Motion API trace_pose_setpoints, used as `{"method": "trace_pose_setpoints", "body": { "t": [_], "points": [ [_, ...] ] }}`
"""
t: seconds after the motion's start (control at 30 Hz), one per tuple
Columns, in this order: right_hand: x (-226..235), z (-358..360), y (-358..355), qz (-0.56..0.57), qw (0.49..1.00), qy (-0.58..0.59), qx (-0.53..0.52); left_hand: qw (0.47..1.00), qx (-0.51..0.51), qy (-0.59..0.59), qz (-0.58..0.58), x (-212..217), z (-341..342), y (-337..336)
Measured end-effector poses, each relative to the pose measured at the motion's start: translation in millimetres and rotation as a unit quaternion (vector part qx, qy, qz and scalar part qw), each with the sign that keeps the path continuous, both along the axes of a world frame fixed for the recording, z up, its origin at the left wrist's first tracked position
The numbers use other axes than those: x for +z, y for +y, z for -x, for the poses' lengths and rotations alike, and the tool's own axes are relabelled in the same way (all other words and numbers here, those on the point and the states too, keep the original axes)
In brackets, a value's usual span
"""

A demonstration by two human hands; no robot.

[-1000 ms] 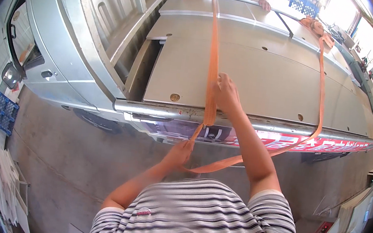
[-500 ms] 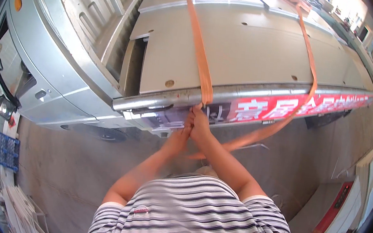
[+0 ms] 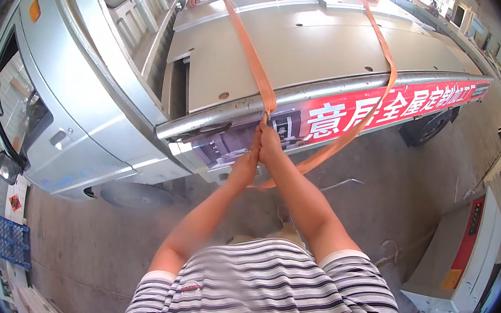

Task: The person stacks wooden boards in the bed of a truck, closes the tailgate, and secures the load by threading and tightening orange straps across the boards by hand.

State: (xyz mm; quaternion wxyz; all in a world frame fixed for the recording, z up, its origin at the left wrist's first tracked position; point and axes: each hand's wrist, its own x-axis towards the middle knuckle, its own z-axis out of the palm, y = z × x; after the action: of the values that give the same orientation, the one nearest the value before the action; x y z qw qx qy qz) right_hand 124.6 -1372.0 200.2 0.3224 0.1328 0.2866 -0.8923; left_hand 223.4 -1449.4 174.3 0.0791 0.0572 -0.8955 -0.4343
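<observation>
The orange strap [image 3: 255,64] is gripped just below the truck bed's side rail [image 3: 307,92], both hands closed on it: left hand [image 3: 247,159], right hand [image 3: 270,146]. Soft, limp webbing, judged best held close under the rail. Beyond, flat panels [image 3: 312,46] are crossed.

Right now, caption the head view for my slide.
Both hands grip an orange strap at the edge of a truck bed loaded with panels.

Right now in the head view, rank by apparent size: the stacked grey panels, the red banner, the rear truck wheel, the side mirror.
1. grey panels
2. red banner
3. rear truck wheel, partly hidden
4. side mirror

Fisheye bending shrinks the rim-side mirror, so the last two are unsure.
</observation>
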Motion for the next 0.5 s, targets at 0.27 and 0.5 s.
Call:
{"method": "trace_pose_setpoints", "body": {
  "t": [0.27,0.5],
  "points": [
    [0.7,16.6,18.1,0.042,0.999,-0.016,-0.001,0.992,0.042,0.005,-0.115,-1.6,23.1,15.8],
    [41.4,34.5,76.7,-0.408,0.852,0.259,0.201,0.952,-0.174,0.059,0.246,67.3,30.3,4.8]
  ]
}}
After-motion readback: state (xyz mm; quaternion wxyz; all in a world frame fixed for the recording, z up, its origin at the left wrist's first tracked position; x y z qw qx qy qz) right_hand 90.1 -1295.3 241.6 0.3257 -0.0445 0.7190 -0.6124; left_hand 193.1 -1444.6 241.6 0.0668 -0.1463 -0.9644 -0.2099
